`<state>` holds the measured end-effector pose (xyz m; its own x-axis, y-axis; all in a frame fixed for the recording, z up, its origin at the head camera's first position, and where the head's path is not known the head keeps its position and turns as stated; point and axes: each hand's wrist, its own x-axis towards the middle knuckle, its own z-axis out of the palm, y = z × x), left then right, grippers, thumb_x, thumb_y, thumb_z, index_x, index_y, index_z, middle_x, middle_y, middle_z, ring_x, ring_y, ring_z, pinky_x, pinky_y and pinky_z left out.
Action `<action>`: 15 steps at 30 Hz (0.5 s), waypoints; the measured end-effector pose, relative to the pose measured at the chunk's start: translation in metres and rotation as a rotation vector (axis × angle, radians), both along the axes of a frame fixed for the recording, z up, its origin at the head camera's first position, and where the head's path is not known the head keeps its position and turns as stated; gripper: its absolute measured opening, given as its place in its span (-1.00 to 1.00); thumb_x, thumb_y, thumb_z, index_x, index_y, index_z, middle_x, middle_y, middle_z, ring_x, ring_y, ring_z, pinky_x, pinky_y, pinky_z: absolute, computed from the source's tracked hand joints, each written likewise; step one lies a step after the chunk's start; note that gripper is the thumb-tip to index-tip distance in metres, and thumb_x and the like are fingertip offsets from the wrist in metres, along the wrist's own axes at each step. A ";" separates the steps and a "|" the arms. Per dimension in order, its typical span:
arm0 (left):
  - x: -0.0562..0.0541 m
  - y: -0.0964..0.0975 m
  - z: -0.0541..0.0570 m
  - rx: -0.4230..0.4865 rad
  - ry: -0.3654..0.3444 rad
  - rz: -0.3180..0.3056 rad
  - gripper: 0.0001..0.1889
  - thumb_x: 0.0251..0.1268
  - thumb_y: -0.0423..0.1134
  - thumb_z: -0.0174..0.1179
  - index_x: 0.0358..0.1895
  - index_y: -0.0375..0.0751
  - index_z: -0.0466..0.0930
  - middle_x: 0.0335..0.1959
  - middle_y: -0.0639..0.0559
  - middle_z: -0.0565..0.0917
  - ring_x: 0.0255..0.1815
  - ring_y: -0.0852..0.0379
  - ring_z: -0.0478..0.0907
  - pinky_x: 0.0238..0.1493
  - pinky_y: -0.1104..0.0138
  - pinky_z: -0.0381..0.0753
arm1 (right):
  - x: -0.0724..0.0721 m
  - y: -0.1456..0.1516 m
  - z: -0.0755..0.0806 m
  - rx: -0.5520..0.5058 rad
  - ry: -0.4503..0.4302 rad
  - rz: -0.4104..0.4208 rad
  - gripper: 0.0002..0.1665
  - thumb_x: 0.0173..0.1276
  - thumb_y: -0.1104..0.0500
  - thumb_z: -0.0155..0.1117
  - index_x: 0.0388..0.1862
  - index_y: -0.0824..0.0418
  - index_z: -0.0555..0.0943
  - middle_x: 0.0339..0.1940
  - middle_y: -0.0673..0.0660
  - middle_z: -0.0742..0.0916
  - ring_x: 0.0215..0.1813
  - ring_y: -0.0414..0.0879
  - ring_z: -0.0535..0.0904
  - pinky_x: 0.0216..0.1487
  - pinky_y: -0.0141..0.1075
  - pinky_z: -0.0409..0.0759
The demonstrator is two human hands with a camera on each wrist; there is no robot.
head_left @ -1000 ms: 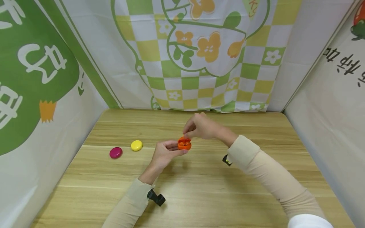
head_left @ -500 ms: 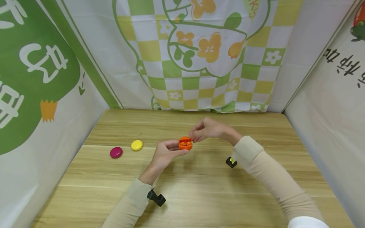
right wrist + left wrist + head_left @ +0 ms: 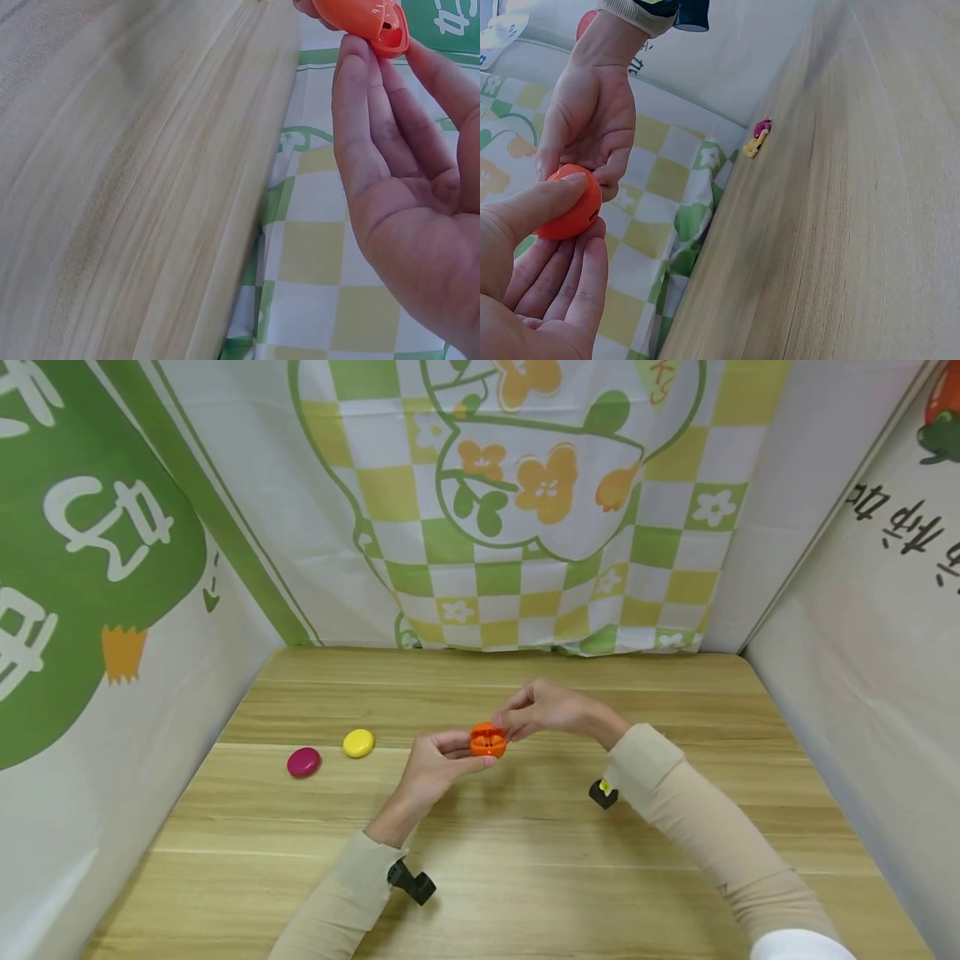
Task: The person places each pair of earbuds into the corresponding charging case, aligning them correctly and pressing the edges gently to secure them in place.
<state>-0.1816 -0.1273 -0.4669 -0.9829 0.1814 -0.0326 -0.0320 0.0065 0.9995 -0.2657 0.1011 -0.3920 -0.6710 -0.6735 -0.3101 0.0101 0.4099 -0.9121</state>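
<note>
Above the middle of the table, a small rounded orange earbud case (image 3: 488,748) has its hinged lid raised, with small dark spots showing inside. My left hand (image 3: 429,767) grips it from the left, thumb across its near side and fingers beneath, as the left wrist view shows of the case (image 3: 571,217). From the upper right, my right hand (image 3: 553,706) pinches the lid's edge between thumb and fingers. In the right wrist view those fingertips meet the case (image 3: 364,16) at its rim. Parts of the case are covered by the fingers.
On the left of the wooden table (image 3: 540,860) lie a round magenta case (image 3: 303,762) and a round yellow case (image 3: 358,743). A checked cloth (image 3: 498,578) hangs behind the table. White printed sheets stand at both sides. A black wrist camera (image 3: 412,882) juts from the left sleeve.
My right hand has come down from above the lid to its right side, then shifted slightly left against the lid. The left hand and the earbud case have stayed nearly still.
</note>
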 end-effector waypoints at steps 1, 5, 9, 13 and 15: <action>0.000 0.000 0.000 -0.001 -0.001 0.000 -0.61 0.17 -0.35 0.58 0.08 -0.28 0.80 0.02 -0.12 0.85 0.03 0.02 0.81 0.05 0.34 0.80 | 0.000 0.000 0.000 0.000 0.006 0.000 -0.69 0.56 0.13 0.36 0.12 0.29 0.78 0.05 0.21 0.86 0.08 0.02 0.82 0.24 -0.17 0.76; 0.000 -0.001 0.000 -0.001 -0.006 0.004 -0.61 0.16 -0.34 0.59 0.09 -0.27 0.80 0.03 -0.11 0.85 0.05 0.01 0.81 0.06 0.33 0.80 | -0.001 -0.001 0.002 0.011 0.050 0.000 -0.71 0.53 0.11 0.40 0.09 0.24 0.81 0.04 0.19 0.87 0.06 0.03 0.83 0.25 -0.10 0.76; 0.000 -0.002 0.001 0.010 -0.016 0.012 -0.60 0.17 -0.33 0.59 0.10 -0.26 0.79 0.04 -0.11 0.85 0.06 0.02 0.81 0.07 0.34 0.80 | 0.001 -0.001 0.002 0.016 0.139 0.015 -0.71 0.52 0.07 0.41 0.08 0.18 0.82 0.02 0.14 0.87 0.03 0.07 0.82 0.27 0.01 0.75; -0.001 -0.003 0.000 0.017 -0.024 0.017 -0.59 0.17 -0.31 0.59 0.11 -0.25 0.79 0.06 -0.11 0.85 0.06 0.06 0.81 0.08 0.34 0.79 | 0.004 -0.002 0.002 0.018 0.266 0.032 -0.74 0.52 0.06 0.41 0.06 0.12 0.84 -0.06 0.08 0.89 -0.04 0.01 0.82 0.14 -0.07 0.79; -0.001 -0.004 0.000 0.017 -0.029 0.017 -0.58 0.16 -0.30 0.60 0.12 -0.24 0.79 0.06 -0.10 0.85 0.06 0.07 0.81 0.09 0.34 0.79 | 0.006 -0.002 0.000 0.002 0.335 0.044 -0.76 0.52 0.09 0.41 0.04 0.13 0.84 -0.10 0.08 0.90 -0.10 -0.05 0.82 0.03 -0.15 0.81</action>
